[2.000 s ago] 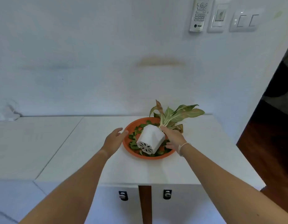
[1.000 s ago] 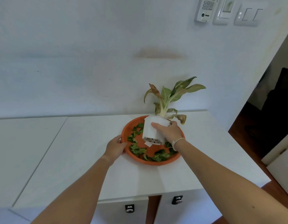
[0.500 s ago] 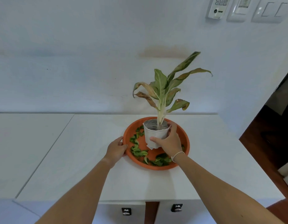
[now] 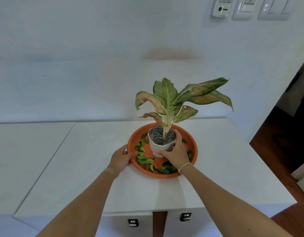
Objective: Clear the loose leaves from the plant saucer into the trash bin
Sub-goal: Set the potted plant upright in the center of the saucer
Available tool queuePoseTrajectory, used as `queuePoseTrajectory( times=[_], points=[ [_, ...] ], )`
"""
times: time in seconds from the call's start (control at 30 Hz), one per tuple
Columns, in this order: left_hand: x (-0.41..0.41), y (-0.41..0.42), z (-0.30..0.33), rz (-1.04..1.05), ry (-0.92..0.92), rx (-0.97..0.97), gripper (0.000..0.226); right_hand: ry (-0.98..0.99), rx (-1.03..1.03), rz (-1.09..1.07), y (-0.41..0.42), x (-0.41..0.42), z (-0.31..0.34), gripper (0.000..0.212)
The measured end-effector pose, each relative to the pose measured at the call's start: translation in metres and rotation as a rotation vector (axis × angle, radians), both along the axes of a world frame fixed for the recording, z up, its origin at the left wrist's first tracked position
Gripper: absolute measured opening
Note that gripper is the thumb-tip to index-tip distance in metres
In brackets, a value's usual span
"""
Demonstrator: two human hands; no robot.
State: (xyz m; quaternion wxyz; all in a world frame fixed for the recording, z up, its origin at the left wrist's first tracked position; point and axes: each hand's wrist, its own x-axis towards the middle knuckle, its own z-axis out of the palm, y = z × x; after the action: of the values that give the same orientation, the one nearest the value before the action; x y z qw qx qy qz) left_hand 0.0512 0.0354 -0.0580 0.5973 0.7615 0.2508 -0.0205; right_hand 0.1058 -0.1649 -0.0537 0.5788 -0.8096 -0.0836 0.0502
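Both our hands are at the orange saucer (image 4: 193,157): our right hand (image 4: 177,155) is wrapped around the white pot (image 4: 157,148), which stands upright inside the saucer, and our left hand (image 4: 121,159) curls loosely against the saucer's left rim. Loose green leaves (image 4: 144,160) lie scattered over the saucer floor, mostly along the left and near sides around the pot. The plant (image 4: 178,98) rises from the pot with broad, partly browned leaves. We see the saucer sitting on a white counter (image 4: 89,151) against a pale wall (image 4: 79,57). Two drawer knobs (image 4: 133,223) show below the counter's front edge, and wall switches (image 4: 276,8) sit at top right beside a dark doorway (image 4: 291,130).
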Motion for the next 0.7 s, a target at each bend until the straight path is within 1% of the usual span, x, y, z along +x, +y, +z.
queuePoseTrajectory(
  times=[0.2,0.33,0.43,0.5,0.57,0.63,0.7],
  points=[
    [-0.002,-0.001,0.001,-0.011,0.010,0.014,0.043,0.065,-0.038,0.032,-0.007,0.000,0.001,0.108],
    [-0.004,-0.003,0.003,-0.008,0.024,0.017,0.044,0.096,-0.117,0.082,-0.014,0.001,0.002,0.112],
    [-0.005,-0.004,0.006,-0.007,0.037,0.032,0.046,0.093,-0.182,0.080,-0.020,0.003,0.005,0.111],
    [-0.007,-0.006,0.009,-0.001,0.036,0.038,0.050,0.092,-0.212,0.062,-0.026,0.006,0.007,0.104],
    [-0.008,-0.008,0.012,0.001,0.034,0.069,0.054,0.060,-0.277,0.052,-0.032,0.008,0.008,0.089],
    [-0.008,-0.008,0.014,-0.013,0.033,0.137,0.053,0.010,-0.353,0.048,-0.038,0.009,0.010,0.077],
    [-0.007,-0.008,0.016,-0.049,0.026,0.243,0.050,-0.017,-0.421,0.054,-0.044,0.009,0.011,0.071]
  ],
)
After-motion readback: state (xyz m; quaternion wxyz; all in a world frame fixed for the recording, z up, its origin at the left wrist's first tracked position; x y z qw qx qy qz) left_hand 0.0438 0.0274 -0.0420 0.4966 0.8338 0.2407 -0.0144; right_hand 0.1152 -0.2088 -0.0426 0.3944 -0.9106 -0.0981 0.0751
